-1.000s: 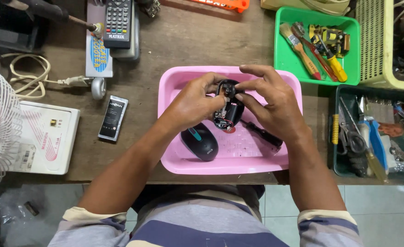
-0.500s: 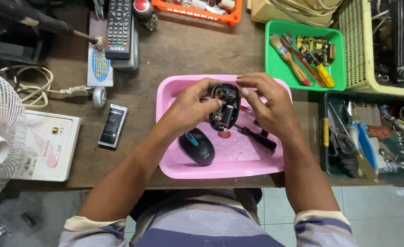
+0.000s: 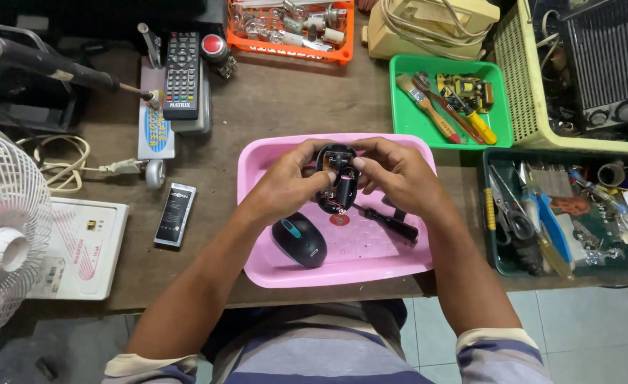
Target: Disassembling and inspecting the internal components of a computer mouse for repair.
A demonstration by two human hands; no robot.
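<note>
Two hands met over the pink tray (image 3: 257,213), both mine, and between them I held the opened mouse base (image 3: 337,178) just above the tray's floor. My left hand (image 3: 285,186) gripped its left edge, thumb up near the top and fingers curled underneath. My right hand (image 3: 394,174) clasped the right edge, its forefinger and thumb pressing at the upper rim. The base stood nearly upright, its inside facing me, with a small circuit board and a dark cylindrical cell showing in it.

Inside the pink tray, below my left hand, the black mouse cover (image 3: 300,240) with a teal scroll wheel lay on the floor. A black-handled screwdriver (image 3: 389,224) lay in the tray too, under my right wrist, and a small red disc (image 3: 339,220) sat just beneath the base.

The pink tray rested on the wooden table (image 3: 271,99) near its front edge. Left of the tray lay a flat phone battery (image 3: 175,214), and farther left a white box (image 3: 79,249) and a white fan (image 3: 4,235). Behind the tray to the left sat a black remote control (image 3: 183,74). Behind it to the right stood a green tray (image 3: 399,71) holding a brush and screwdrivers. Right of the pink tray was a dark green bin (image 3: 495,263) packed with scissors and small tools.
</note>
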